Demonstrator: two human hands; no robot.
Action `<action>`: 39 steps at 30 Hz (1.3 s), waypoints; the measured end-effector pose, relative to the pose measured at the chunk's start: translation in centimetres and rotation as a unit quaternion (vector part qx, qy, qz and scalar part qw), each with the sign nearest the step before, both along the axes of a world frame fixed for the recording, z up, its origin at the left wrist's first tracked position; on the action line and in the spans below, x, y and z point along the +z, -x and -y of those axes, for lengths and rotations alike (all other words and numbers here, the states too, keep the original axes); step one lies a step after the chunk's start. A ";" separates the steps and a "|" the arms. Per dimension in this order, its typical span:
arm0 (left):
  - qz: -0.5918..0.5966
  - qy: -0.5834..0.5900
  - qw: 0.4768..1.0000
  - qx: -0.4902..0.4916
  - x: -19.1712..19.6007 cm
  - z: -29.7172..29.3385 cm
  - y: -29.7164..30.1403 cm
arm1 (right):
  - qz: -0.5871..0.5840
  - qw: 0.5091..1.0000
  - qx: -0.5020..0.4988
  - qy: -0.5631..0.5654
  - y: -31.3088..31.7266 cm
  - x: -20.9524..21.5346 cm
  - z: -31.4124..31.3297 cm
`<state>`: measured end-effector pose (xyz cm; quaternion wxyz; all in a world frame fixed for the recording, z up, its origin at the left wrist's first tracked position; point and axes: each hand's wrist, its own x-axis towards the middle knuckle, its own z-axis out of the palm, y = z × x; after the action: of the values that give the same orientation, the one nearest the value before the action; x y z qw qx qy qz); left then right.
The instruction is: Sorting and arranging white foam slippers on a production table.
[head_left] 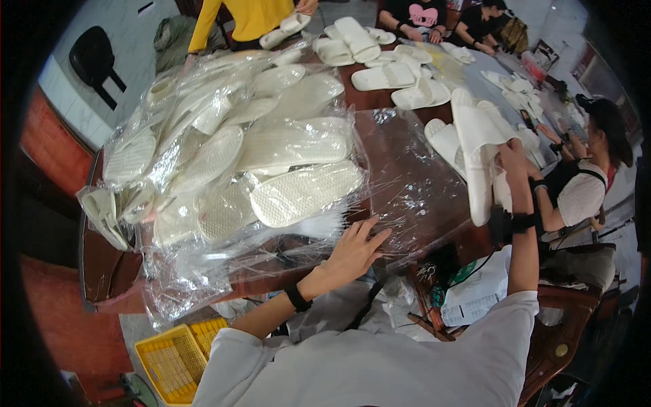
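Observation:
My left hand (pixel 354 248) lies flat with fingers spread on a sheet of clear plastic film (pixel 407 183) over the dark red table (pixel 369 98). Just left of it lies a big heap of white slippers sealed in clear bags (pixel 237 156). My right hand (pixel 513 157) is raised at the right and grips a pair of white slippers (pixel 476 149), which hang toe-down above the table edge. A black band sits on each of my wrists.
Loose white slippers (pixel 380 57) are scattered across the far half of the table. Other people sit around it: one in yellow (pixel 247 17) at the back, two in black beyond, one (pixel 583 183) close at my right. A yellow crate (pixel 173 359) stands on the floor at lower left.

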<state>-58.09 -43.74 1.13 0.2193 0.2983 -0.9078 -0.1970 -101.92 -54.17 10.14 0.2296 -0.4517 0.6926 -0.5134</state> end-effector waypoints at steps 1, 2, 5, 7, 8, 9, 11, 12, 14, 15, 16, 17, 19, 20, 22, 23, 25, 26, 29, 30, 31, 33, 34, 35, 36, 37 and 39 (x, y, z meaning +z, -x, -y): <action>-0.010 0.008 1.000 -0.008 -0.3 0.1 -0.2 | -0.019 1.000 -0.023 0.006 0.3 -0.2 0.7; -0.020 0.001 1.000 -0.007 -0.6 0.2 -0.3 | -0.038 0.998 -0.046 0.013 0.4 -0.3 1.5; -0.063 -0.029 0.998 -0.005 -0.8 0.3 -1.2 | -0.130 0.991 0.000 0.009 1.4 -0.5 4.9; -0.083 -0.034 0.996 0.004 -0.3 -0.1 -1.6 | -0.171 0.984 -0.006 0.046 2.0 -1.5 7.7; -0.102 -0.027 0.994 -0.008 -0.2 -0.3 -1.8 | -0.214 0.973 -0.015 0.090 2.2 -2.0 8.7; -0.118 -0.018 0.993 -0.011 0.2 -0.5 -2.3 | -0.206 0.974 -0.003 0.091 2.0 -2.5 9.9; -0.111 -0.013 0.994 0.018 1.6 -1.3 -3.2 | -0.465 0.880 -0.067 0.070 2.4 -3.0 12.2; -0.114 -0.006 0.993 0.028 2.0 -1.7 -3.8 | -0.466 0.880 -0.061 0.066 3.4 -3.4 13.2; -0.109 0.005 0.992 0.061 3.2 -2.5 -5.3 | -0.485 0.872 -0.044 0.047 4.6 -4.5 14.6; -0.104 0.004 0.992 0.073 3.5 -2.9 -6.4 | -0.508 0.860 -0.036 0.025 4.4 -5.0 15.3; -0.086 0.006 0.991 0.101 3.8 -3.5 -7.6 | -0.501 0.865 -0.021 0.031 3.3 -5.3 15.9; -0.069 0.007 0.989 0.128 4.1 -4.1 -8.8 | -0.447 0.893 -0.003 -0.044 2.5 -5.3 16.4; -0.057 0.007 0.983 0.174 4.2 -4.8 -10.9 | -0.396 0.910 0.010 -0.127 3.1 -6.4 16.7; -0.052 0.002 0.978 0.201 4.2 -5.1 -12.1 | -0.335 0.938 0.027 -0.091 4.2 -7.3 16.7; -0.024 0.010 0.967 0.255 4.2 -5.5 -14.4 | -0.274 0.959 0.045 -0.062 4.6 -7.8 16.5; -0.004 0.024 0.961 0.275 4.0 -5.6 -15.4 | -0.340 0.939 0.035 -0.050 4.3 -7.5 16.1; -0.012 -0.012 0.954 0.299 4.2 -6.0 -16.6 | -0.406 0.912 0.025 -0.041 2.7 -6.2 14.6; 0.004 0.000 0.949 0.316 4.3 -6.0 -17.1 | -0.460 0.888 0.004 -0.009 1.9 -5.3 13.5; 0.034 0.012 0.942 0.334 3.9 -6.4 -18.8 | -0.432 0.899 0.040 0.063 -4.5 -1.3 8.4; 0.053 0.017 0.938 0.342 3.9 -6.6 -19.3 | -0.342 0.929 0.099 0.102 -7.7 -0.5 5.7; 0.068 0.024 0.936 0.345 3.8 -6.7 -19.6 | -0.301 0.941 0.126 0.091 -10.7 0.2 2.5; 0.077 0.022 0.935 0.346 3.8 -6.9 -20.0 | -0.283 0.942 0.173 0.051 -18.8 2.2 -4.7; 0.088 0.021 0.934 0.346 3.7 -7.1 -20.2 | -0.222 0.948 0.221 0.048 -21.8 2.0 -7.6; 0.084 0.022 0.934 0.346 3.4 -7.1 -20.5 | -0.251 0.930 0.263 0.055 -24.3 2.0 -9.9; 0.093 0.027 0.936 0.338 2.8 -7.1 -21.0 | -0.251 0.923 0.289 0.044 -26.2 0.8 -11.7; 0.101 0.031 0.938 0.329 2.4 -7.0 -21.3 | -0.252 0.915 0.312 0.031 -27.7 -0.9 -13.2; 0.092 0.034 0.942 0.322 2.1 -7.0 -21.5 | -0.289 0.890 0.349 0.042 -30.1 -4.2 -15.2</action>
<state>-36.55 -36.79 3.23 0.1963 0.5842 -0.7855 -0.0567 -71.79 -38.98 5.89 0.1652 -0.8020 0.5036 -0.2755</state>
